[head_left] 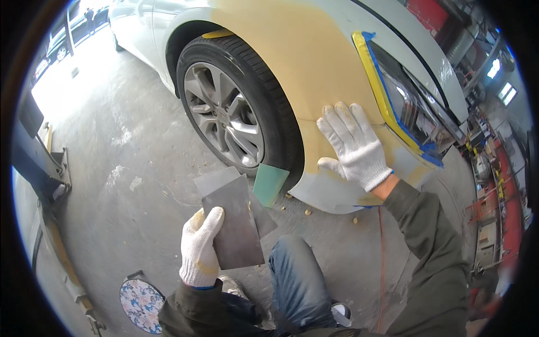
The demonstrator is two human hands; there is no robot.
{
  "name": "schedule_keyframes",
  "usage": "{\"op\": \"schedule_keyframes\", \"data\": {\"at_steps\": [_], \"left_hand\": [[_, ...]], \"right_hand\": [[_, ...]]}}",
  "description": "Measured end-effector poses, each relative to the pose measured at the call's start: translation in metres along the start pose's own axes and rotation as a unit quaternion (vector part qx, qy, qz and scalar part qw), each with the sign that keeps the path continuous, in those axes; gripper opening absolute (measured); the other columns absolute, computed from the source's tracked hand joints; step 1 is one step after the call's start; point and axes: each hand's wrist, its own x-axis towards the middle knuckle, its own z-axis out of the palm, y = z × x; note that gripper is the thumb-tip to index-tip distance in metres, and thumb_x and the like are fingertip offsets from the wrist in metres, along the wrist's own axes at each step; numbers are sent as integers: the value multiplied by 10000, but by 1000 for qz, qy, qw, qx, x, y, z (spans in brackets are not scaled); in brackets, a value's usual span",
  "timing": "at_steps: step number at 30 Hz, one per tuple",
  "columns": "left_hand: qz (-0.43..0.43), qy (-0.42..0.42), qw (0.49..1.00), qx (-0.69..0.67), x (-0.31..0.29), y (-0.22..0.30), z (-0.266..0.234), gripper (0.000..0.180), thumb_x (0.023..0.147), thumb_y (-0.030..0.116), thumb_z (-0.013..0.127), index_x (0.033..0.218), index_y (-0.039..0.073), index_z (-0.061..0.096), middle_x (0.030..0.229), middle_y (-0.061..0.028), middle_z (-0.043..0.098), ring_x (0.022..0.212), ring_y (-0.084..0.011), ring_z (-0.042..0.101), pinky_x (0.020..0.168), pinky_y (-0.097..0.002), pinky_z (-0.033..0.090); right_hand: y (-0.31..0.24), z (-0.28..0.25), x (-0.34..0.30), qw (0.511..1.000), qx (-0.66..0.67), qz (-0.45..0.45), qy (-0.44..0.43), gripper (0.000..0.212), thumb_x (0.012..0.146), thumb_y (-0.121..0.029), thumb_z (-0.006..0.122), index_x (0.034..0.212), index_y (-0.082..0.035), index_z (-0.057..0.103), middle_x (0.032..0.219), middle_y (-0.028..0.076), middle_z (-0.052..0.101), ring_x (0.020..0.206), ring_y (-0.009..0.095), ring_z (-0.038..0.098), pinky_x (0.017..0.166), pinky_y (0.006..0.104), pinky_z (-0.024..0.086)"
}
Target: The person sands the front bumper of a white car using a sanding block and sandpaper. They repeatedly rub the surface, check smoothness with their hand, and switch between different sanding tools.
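Observation:
My left hand (201,247), in a white knit glove, is closed with the thumb across a dark grey rectangular sheet (233,222) that looks like sandpaper. Behind it, more grey sheets (219,182) fan out, their lower parts hidden. A green sheet (270,184) shows just beyond them by the tyre; whether it belongs to the same bundle I cannot tell. My right hand (356,149), gloved too, lies flat with fingers spread on the car's front bumper (325,188), fingertips reaching over the seam to the fender (303,62). Tan patches cover both panels.
The front wheel (224,112) stands left of the bumper. Yellow and blue masking tape (379,98) edges the headlight (407,92). A round patterned stool seat (141,305) is at lower left. A thin red hose or cord (382,269) runs along the floor; cluttered shelving (494,208) lines the right.

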Motion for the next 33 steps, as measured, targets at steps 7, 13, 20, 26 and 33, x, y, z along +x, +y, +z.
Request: {"op": "schedule_keyframes", "data": {"at_steps": [7, 13, 20, 26, 33], "left_hand": [[-6, -13, 1000, -25, 7, 0, -7, 255, 980, 159, 635, 1129, -46, 672, 1001, -74, 715, 857, -138, 665, 776, -269, 526], [11, 0, 999, -34, 11, 5, -10, 285, 975, 178, 645, 1144, -52, 659, 1003, -73, 707, 860, -136, 656, 783, -272, 525], [10, -22, 999, -37, 22, 1, 2, 287, 975, 197, 644, 1140, -38, 655, 998, -67, 697, 845, -130, 652, 773, -274, 531], [-1, -41, 999, -19, 32, -9, -1, 287, 983, 193, 633, 1151, -39, 657, 1006, -65, 702, 861, -130, 654, 780, -270, 531], [11, -21, 996, -84, 34, 1, -21, 233, 967, 166, 676, 1109, -18, 678, 949, -20, 681, 817, -90, 604, 726, -252, 493]], "right_hand": [[25, -12, 101, 997, -38, 13, 70, 882, 861, -649, 558, 1511, -70, 416, 1581, 135, 373, 1480, 307, 307, 1242, 472, 207], [46, -4, 205, 988, -137, 9, 68, 840, 956, -672, 414, 1534, -65, 367, 1586, 142, 363, 1483, 285, 303, 1243, 423, 190], [43, -6, 191, 988, -128, -15, 85, 845, 949, -668, 426, 1528, -54, 376, 1572, 152, 384, 1479, 293, 310, 1242, 430, 197], [26, -14, 132, 996, -31, -37, 79, 901, 829, -635, 616, 1501, -66, 429, 1567, 137, 394, 1466, 296, 341, 1234, 463, 234], [44, -17, 183, 993, -87, -68, 49, 864, 917, -677, 482, 1535, -83, 380, 1578, 123, 383, 1492, 267, 294, 1247, 431, 186]]}}
